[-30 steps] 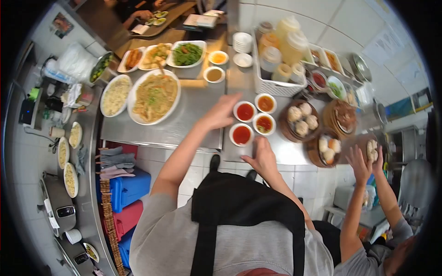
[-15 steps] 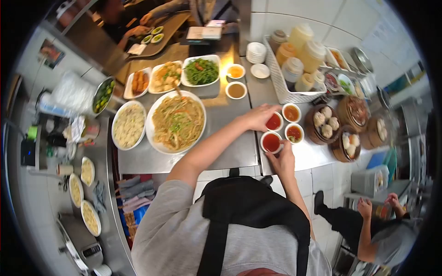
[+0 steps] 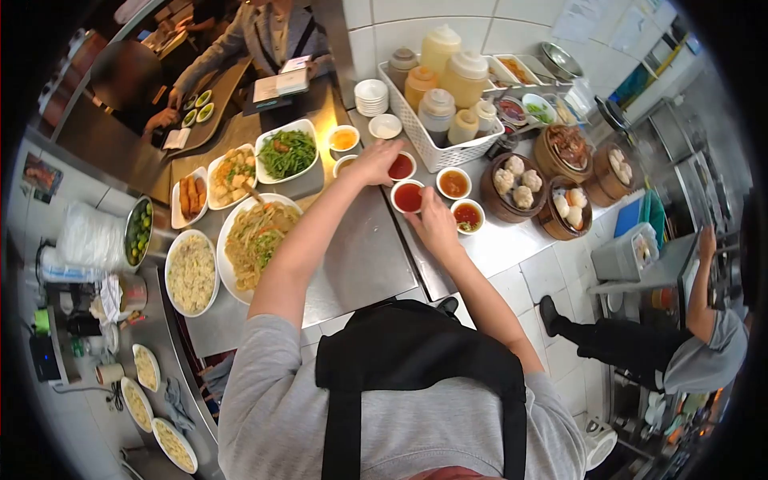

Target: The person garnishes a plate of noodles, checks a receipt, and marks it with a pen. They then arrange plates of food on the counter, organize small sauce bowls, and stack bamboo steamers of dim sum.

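My left hand grips the rim of a small white cup of red sauce, with its fingers over the cup's left side. My right hand holds a second red sauce cup, just in front of the first, fingers at its right and front edge. To their right stand a cup of orange sauce and a cup of sauce with chili bits. A brown sauce cup is partly hidden behind my left hand, and a yellow-orange one sits behind it.
Noodles, fried rice and greens stand left. A white basket of bottles is behind the cups; dumpling steamers are right. A co-worker is at far right. People sit beyond the counter.
The view has turned. Both red sauce cups have moved left with my hands, away from the other two sauce cups. The co-worker at the right has raised an arm and shifted.
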`<state>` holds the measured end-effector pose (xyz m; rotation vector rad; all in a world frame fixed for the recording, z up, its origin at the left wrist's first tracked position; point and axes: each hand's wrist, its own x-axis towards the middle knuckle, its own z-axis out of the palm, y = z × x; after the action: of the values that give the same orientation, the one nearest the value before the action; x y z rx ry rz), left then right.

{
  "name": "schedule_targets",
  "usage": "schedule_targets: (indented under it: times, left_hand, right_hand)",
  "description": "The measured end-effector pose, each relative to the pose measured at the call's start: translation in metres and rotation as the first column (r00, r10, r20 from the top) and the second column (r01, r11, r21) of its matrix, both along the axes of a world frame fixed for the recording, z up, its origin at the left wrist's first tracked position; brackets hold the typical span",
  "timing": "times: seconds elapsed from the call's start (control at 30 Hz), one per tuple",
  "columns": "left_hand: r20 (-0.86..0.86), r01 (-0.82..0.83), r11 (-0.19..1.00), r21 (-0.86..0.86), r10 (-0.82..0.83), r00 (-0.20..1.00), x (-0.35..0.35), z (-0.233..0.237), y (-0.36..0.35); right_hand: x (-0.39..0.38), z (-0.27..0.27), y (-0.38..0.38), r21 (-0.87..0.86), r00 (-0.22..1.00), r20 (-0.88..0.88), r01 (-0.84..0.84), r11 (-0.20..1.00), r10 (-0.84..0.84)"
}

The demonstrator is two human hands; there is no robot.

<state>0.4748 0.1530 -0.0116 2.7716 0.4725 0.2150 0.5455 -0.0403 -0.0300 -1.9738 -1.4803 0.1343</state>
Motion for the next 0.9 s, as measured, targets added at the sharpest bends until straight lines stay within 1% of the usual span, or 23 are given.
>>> schedule_targets:
  times: [0.03,0.1,0.13,0.17,0.2,0.23,0.27,0.3,0.33,0.37,0.4,0.47,0.5,0.53,0.57,0.6,0.63,0.67,0.7,0.73,0.8,0.83,0.9]
  left_hand:
    - [0.031,0.018,1.0,0.012,-0.019,0.999,0.001,-0.002,0.005]
    - [0.026,0.014,1.0,0.023,-0.015,1.0,0.0,-0.001,0.01]
    - [0.03,0.012,0.999,0.039,-0.014,0.999,-0.002,0.002,0.01]
    - [0.063,0.018,0.999,0.05,-0.021,0.998,-0.005,0.006,0.011]
    - [0.099,0.029,0.998,0.061,-0.035,0.994,-0.008,0.011,0.011]
    - [0.093,0.025,0.998,0.065,-0.031,0.995,-0.013,0.021,0.009]
    - [0.088,0.022,0.997,0.067,-0.028,0.996,-0.018,0.033,0.002]
    - [0.09,0.051,0.997,0.06,-0.056,0.994,-0.021,0.042,-0.007]
    - [0.152,0.008,0.999,0.036,-0.013,0.988,-0.028,0.05,-0.016]
    - [0.21,-0.046,0.999,0.008,0.044,0.977,-0.034,0.056,-0.023]
    - [0.207,-0.053,0.999,-0.001,0.052,0.977,-0.037,0.059,-0.033]
    - [0.25,-0.04,0.987,-0.153,0.078,0.965,-0.034,0.063,-0.058]
    - [0.245,-0.024,0.978,-0.208,0.076,0.967,-0.027,0.062,-0.07]
    - [0.244,0.019,0.98,-0.196,0.03,0.969,-0.018,0.054,-0.076]
    - [0.246,0.121,0.989,-0.088,-0.096,0.964,-0.004,0.046,-0.079]
    - [0.249,0.208,0.978,-0.023,-0.196,0.948,0.01,0.039,-0.084]
    - [0.202,0.273,0.962,0.004,-0.268,0.942,0.025,0.037,-0.088]
    - [0.106,0.293,0.955,0.033,-0.295,0.95,0.04,0.032,-0.09]
    - [0.005,0.317,0.947,0.058,-0.318,0.948,0.054,0.027,-0.09]
    - [0.001,0.299,0.952,0.063,-0.299,0.954,0.067,0.018,-0.089]
    - [-0.136,0.304,0.947,0.1,-0.29,0.947,0.088,0.005,-0.087]
    - [-0.139,0.291,0.951,0.104,-0.276,0.951,0.094,0.006,-0.088]
    - [-0.265,0.29,0.952,0.096,-0.256,0.929,0.101,0.005,-0.089]
  right_hand:
    - [0.001,-0.001,0.003,0.001,1.0,0.001,0.007,1.0,-0.007]
    - [0.002,-0.002,0.007,0.006,1.0,-0.002,0.014,1.0,-0.014]
    - [0.002,0.002,0.006,-0.046,0.999,-0.012,0.037,0.998,-0.038]
    - [0.0,0.014,0.0,-0.061,0.999,-0.024,0.033,0.998,-0.035]
    - [0.0,0.027,-0.008,-0.074,0.999,-0.034,0.034,0.997,-0.037]
    - [0.003,0.033,-0.017,-0.036,0.998,-0.017,0.057,0.998,-0.058]
    - [0.009,0.036,-0.031,-0.042,0.996,-0.014,0.091,0.995,-0.091]
    - [0.017,0.038,-0.047,0.061,0.995,-0.032,0.098,0.993,-0.096]
    - [0.025,0.039,-0.061,0.164,0.995,-0.049,0.094,0.982,-0.087]
    - [0.034,0.037,-0.076,0.096,0.962,-0.257,0.123,0.988,-0.095]
    - [0.041,0.037,-0.087,0.086,0.971,-0.192,0.161,0.983,-0.142]
    - [0.053,0.027,-0.101,0.068,0.981,-0.095,0.176,0.982,-0.169]
    - [0.053,0.024,-0.098,0.064,0.984,-0.098,0.157,0.985,-0.151]
    - [0.054,0.022,-0.095,0.069,0.991,-0.041,0.128,0.989,-0.125]
    - [0.056,0.02,-0.091,0.073,0.995,0.018,0.095,0.993,-0.097]
    - [0.058,0.017,-0.087,0.072,0.997,0.022,0.072,0.995,-0.074]
    - [0.06,0.013,-0.081,0.035,0.998,-0.005,0.056,0.998,-0.056]
    - [0.062,0.009,-0.076,-0.001,0.999,-0.034,0.04,0.999,-0.04]
    - [0.064,0.007,-0.072,0.014,0.999,-0.012,0.035,0.999,-0.035]
    - [0.065,0.007,-0.071,0.019,1.0,-0.014,0.016,1.0,-0.016]
    - [0.068,0.008,-0.069,-0.044,0.996,-0.093,0.008,0.999,-0.012]
    - [0.07,0.006,-0.069,-0.04,0.996,-0.095,-0.007,0.999,0.003]
    - [0.072,0.001,-0.073,0.013,0.996,-0.088,0.0,1.0,0.001]
